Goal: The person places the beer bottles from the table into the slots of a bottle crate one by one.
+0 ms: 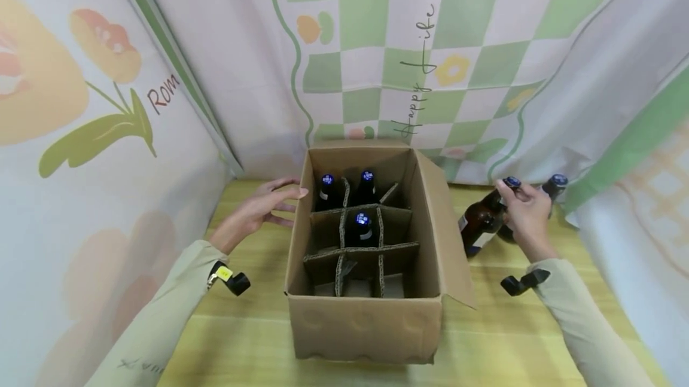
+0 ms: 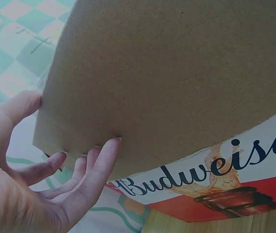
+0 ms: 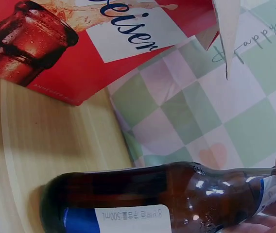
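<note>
An open cardboard beer carton (image 1: 366, 330) stands on the table, with cardboard dividers (image 1: 397, 247) forming its compartments. Three bottles with blue caps (image 1: 363, 221) sit upright inside: two in the back row, one in the centre. My left hand (image 1: 264, 204) touches the carton's left side; in the left wrist view its fingers rest on a brown flap (image 2: 167, 77) with relaxed spread. Right of the carton, my right hand (image 1: 524, 213) grips a brown beer bottle (image 3: 177, 189) by the neck, tilted. Another beer bottle (image 1: 554, 186) stands behind that hand, partly hidden.
A right flap (image 1: 447, 237) of the carton leans outward, between it and the held bottle. Patterned curtains (image 1: 366, 94) hang close behind and along both sides of the wooden table (image 1: 237, 327). Both wrists wear small black cameras (image 1: 237, 283).
</note>
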`<state>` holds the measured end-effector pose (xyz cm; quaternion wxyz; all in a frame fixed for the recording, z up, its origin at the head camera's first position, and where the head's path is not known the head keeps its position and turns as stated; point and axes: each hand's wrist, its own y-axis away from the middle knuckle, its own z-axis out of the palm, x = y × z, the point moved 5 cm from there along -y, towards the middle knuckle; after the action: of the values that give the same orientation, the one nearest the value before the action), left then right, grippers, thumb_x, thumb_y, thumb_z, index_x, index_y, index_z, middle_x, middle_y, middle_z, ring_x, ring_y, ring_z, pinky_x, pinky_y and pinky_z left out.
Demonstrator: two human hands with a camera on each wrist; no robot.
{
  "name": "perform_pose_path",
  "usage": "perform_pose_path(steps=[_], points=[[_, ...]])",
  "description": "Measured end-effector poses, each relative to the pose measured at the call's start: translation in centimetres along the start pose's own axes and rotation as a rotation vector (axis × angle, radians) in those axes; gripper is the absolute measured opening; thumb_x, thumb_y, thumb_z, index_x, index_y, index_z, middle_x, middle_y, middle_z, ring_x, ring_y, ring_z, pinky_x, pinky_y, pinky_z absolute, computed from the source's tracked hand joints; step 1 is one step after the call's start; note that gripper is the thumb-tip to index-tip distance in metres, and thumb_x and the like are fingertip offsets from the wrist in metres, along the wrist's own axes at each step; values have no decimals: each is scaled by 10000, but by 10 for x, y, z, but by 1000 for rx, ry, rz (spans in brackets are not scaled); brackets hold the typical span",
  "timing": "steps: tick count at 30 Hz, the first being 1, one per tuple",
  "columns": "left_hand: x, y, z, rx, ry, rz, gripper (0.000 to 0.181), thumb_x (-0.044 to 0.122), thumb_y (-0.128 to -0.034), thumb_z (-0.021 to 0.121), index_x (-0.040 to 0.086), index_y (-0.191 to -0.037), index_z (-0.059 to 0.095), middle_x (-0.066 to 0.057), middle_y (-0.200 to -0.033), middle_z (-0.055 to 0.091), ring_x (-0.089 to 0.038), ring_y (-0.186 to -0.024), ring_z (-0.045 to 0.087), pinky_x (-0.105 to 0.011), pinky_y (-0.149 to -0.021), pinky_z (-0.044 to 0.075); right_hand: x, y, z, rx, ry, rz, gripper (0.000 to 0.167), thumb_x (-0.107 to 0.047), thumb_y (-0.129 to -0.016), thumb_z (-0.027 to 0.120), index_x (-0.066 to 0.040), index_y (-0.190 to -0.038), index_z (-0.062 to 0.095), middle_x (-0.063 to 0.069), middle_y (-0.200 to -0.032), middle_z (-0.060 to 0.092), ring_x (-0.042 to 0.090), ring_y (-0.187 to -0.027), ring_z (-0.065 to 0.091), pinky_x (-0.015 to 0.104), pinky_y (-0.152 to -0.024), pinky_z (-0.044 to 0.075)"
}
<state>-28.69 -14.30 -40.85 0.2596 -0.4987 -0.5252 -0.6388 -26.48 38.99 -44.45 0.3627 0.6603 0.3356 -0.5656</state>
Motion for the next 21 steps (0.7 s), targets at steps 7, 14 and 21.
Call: perform_pose_path(steps=[7, 14, 21], points=[[0, 2, -1, -6, -11, 1, 766, 330, -977, 723, 168, -1630, 357, -203, -1553, 497, -432, -1356, 535, -445, -907, 657, -11, 6, 2, -30, -56, -6, 62, -221, -926, 819, -208, -893, 769, -87, -630, 690, 78, -438, 522, 188, -380, 486], [0, 2, 1, -10, -4, 4, 772, 321, -978, 719, 157, -1634, 345, -205, -1569, 480, -441, -1366, 522, -448, -903, 658, -24, 11, 1, -96, -16, 44, 296, -270, -933, 809, -187, -1200, 712, -212, -801, 738, 5, -694, 687, 138, -620, 607], [0, 4, 0, -11, -6, 8, 768, 318, -981, 712, 150, -1633, 343, -208, -1571, 477, -445, -1369, 515, -432, -897, 659, -39, 17, 1, -104, 137, -30, 275, -339, -933, 804, -235, -1160, 687, -207, -768, 716, 1, -593, 602, 131, -528, 552]])
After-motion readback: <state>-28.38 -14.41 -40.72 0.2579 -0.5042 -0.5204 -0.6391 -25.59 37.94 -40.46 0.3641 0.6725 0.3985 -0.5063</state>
